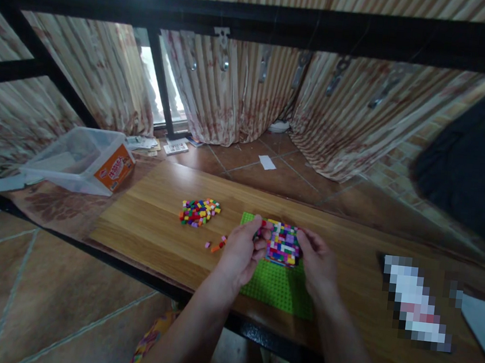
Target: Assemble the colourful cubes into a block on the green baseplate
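On the long brown wooden tabletop [148, 212], a flat green studded plastic baseplate [277, 289] lies by the near edge, beneath the multicoloured block of small plastic bricks [283, 242]. My right hand's [319, 264] fingers grip the block's right side; my left hand's [239, 250] curl at its left, holding what I cannot tell. Even pressure from both sides should keep it square.

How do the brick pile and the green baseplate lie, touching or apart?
Apart: the head view shows tabletop between the brick pile and green baseplate.
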